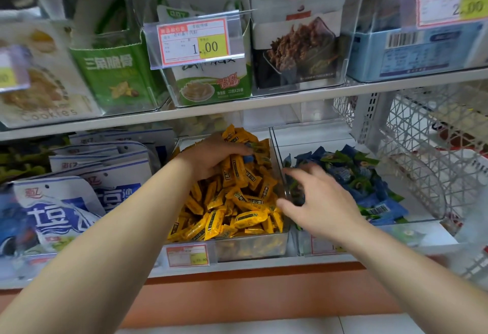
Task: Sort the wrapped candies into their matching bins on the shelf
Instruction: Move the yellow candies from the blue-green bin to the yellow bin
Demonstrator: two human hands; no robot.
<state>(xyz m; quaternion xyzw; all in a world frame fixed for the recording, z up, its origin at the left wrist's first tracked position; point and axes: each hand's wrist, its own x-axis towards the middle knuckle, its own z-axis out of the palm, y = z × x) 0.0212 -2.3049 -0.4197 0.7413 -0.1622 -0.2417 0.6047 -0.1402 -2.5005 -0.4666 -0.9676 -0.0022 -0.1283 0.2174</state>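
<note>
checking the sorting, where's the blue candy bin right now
Head view, lower shelf, right of centre: the blue candy bin sits between the yellow candy bin and the white mesh basket.

Lower shelf (264, 264) under seemingly clear bins (250, 247)

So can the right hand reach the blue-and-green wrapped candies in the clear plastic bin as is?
Likely yes: the right hand hovers open at the clear plastic bin, whose blue-and-green wrapped candies lie uncovered just ahead.

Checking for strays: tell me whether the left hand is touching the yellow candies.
Touching. The head view shows the left hand sunk into the yellow candies, its fingers curled over several wrappers.
</note>
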